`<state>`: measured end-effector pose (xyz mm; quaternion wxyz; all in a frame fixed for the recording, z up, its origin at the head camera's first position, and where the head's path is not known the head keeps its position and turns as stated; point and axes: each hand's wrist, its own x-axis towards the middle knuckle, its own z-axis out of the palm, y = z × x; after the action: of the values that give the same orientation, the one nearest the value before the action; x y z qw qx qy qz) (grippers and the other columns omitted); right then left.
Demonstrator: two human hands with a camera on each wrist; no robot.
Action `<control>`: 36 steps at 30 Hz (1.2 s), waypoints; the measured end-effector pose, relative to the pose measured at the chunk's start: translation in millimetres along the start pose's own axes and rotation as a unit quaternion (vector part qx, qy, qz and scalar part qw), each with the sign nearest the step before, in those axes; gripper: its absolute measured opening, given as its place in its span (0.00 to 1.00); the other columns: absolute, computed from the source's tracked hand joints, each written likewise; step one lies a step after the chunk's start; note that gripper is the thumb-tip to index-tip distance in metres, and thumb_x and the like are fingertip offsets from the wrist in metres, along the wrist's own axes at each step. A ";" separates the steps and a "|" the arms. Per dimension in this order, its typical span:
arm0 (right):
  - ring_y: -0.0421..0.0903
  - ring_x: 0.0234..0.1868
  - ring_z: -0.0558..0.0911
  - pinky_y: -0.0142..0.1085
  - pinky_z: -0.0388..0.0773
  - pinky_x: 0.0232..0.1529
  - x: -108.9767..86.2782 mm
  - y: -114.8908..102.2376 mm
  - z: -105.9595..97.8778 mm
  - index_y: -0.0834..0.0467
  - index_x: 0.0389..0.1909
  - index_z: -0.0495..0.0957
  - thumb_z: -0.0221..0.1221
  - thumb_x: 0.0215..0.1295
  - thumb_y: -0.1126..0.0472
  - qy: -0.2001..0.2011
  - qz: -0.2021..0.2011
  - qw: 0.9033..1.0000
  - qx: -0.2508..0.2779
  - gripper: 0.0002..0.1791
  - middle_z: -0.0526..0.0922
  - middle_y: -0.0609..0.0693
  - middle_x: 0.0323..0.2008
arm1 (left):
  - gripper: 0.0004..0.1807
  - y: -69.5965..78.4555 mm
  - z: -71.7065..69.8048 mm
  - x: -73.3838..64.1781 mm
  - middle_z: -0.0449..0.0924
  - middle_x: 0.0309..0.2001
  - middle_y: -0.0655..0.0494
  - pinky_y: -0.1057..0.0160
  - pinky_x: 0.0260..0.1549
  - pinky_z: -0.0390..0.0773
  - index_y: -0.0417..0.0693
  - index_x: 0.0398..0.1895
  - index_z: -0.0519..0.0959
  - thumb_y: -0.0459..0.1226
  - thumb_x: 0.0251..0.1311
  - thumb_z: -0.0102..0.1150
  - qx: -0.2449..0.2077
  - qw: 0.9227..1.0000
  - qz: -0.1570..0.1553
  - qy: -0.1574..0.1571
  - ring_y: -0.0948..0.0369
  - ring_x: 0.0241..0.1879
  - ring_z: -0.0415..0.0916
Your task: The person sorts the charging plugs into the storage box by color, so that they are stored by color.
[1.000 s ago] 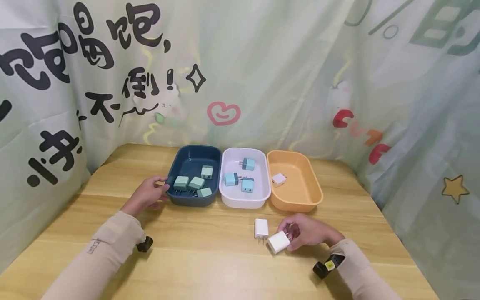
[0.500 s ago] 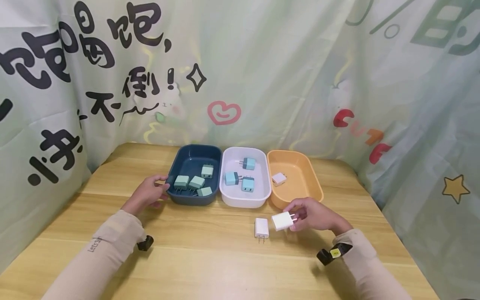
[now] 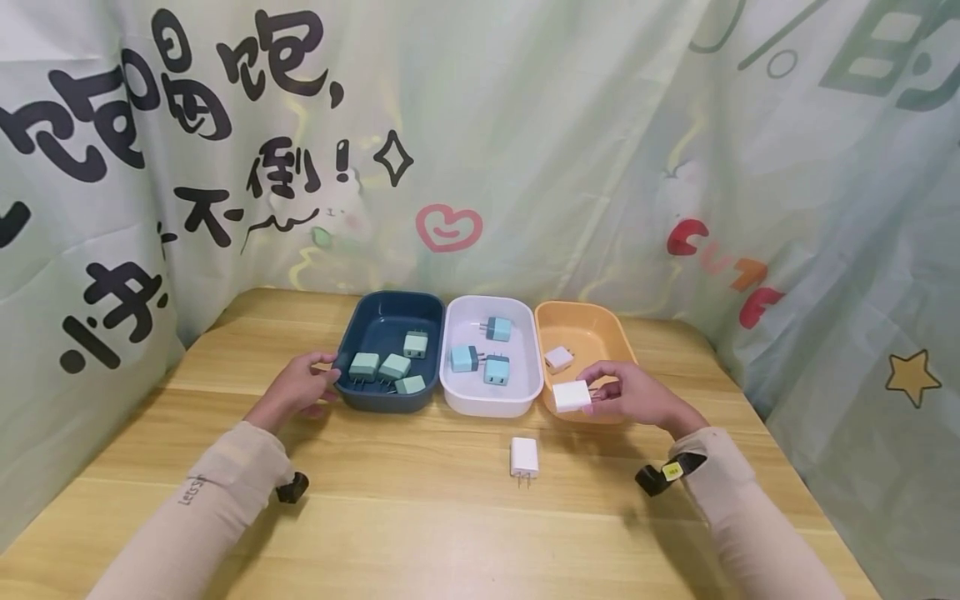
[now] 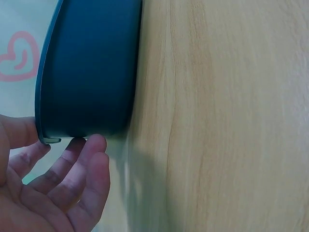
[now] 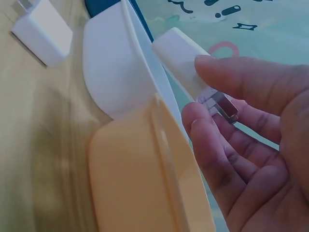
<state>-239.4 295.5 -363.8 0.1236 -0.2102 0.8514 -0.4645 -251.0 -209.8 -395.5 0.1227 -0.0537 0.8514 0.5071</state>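
Note:
In my right hand [image 3: 633, 392], a white charger plug [image 3: 572, 396] is pinched between thumb and fingertips at its prong end. I hold it over the front of the orange storage box [image 3: 633, 342], where another white charger plug [image 3: 558, 359] lies. My left hand [image 3: 300, 385] grips the left edge of the navy storage box [image 3: 386, 302]. Its thumb [image 4: 21, 131] is at the rim and its fingers are curled by the outer wall. A third white charger plug [image 3: 523, 457] lies on the table, prongs facing me.
Between the navy and orange boxes stands a white storage box [image 3: 491, 405] with three blue charger plugs. Several mint-green charger plugs [image 3: 394, 367] lie in the navy box. The wooden table [image 3: 420, 508] extends towards me, and a printed curtain [image 3: 540, 150] hangs behind.
My right hand has lifted the white charger plug from beside the other one on the table and carried it forward over the orange box. The left hand stays at the navy box.

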 end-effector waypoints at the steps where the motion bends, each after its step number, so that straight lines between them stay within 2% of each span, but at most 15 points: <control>1: 0.46 0.33 0.81 0.33 0.79 0.33 1.5 0.1 -1.6 0.68 0.47 0.75 0.71 0.53 0.68 0.001 -0.001 1.000 0.001 0.21 0.75 0.61 0.45 | 0.27 0.1 0.0 -0.3 0.64 0.63 0.30 0.53 0.36 0.81 0.41 0.73 0.56 0.37 0.74 0.44 0.000 1.000 0.000 0.000 0.43 0.53 0.76; 8: 0.46 0.34 0.82 0.35 0.80 0.33 8.8 0.4 -12.2 0.68 0.48 0.76 0.70 0.53 0.70 0.028 0.014 0.999 -0.014 0.21 0.75 0.62 0.45 | 0.27 0.9 0.0 -0.7 0.64 0.64 0.30 0.53 0.36 0.81 0.41 0.73 0.56 0.38 0.74 0.44 0.002 1.000 -0.001 -0.001 0.43 0.52 0.76; 13: 0.48 0.35 0.81 0.35 0.79 0.33 12.6 0.3 -20.1 0.67 0.49 0.76 0.70 0.54 0.67 0.043 0.025 0.998 -0.031 0.21 0.76 0.62 0.46 | 0.27 0.5 0.0 1.1 0.64 0.63 0.30 0.53 0.35 0.81 0.42 0.73 0.56 0.38 0.74 0.44 0.003 1.000 -0.003 0.001 0.44 0.52 0.77; 21: 0.52 0.43 0.80 0.38 0.77 0.41 19.0 4.9 -31.2 0.67 0.52 0.75 0.69 0.56 0.63 0.043 0.052 0.996 -0.049 0.24 0.75 0.63 0.49 | 0.27 0.2 -0.1 2.1 0.63 0.64 0.30 0.53 0.36 0.82 0.41 0.73 0.56 0.38 0.74 0.44 0.002 1.000 -0.002 -0.001 0.44 0.52 0.76; 26: 0.55 0.48 0.75 0.40 0.75 0.44 26.4 8.4 -36.4 0.67 0.51 0.76 0.69 0.57 0.62 0.050 0.053 0.996 -0.060 0.23 0.75 0.63 0.49 | 0.28 0.8 -0.5 1.6 0.63 0.64 0.30 0.53 0.35 0.82 0.41 0.74 0.55 0.38 0.74 0.44 0.004 1.000 -0.005 0.001 0.43 0.52 0.76; 32: 0.56 0.49 0.73 0.40 0.75 0.43 33.4 9.3 -41.0 0.66 0.51 0.75 0.69 0.58 0.61 0.054 0.068 0.994 -0.061 0.23 0.74 0.62 0.49 | 0.28 -0.4 0.0 2.7 0.64 0.63 0.30 0.54 0.35 0.81 0.42 0.74 0.56 0.38 0.74 0.44 0.003 1.000 -0.008 0.002 0.44 0.51 0.77; 36: 0.54 0.46 0.73 0.40 0.76 0.42 38.1 13.7 -44.4 0.67 0.51 0.74 0.69 0.58 0.62 0.051 0.074 0.995 -0.049 0.23 0.74 0.62 0.48 | 0.27 -1.6 0.4 2.1 0.63 0.64 0.30 0.54 0.35 0.81 0.41 0.73 0.56 0.38 0.74 0.44 -0.001 1.000 -0.002 -0.001 0.44 0.51 0.77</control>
<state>-294.3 316.9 -352.0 0.1036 -0.1289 0.8914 -0.4219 -252.6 -210.1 -397.6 0.1246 -0.0545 0.8507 0.5077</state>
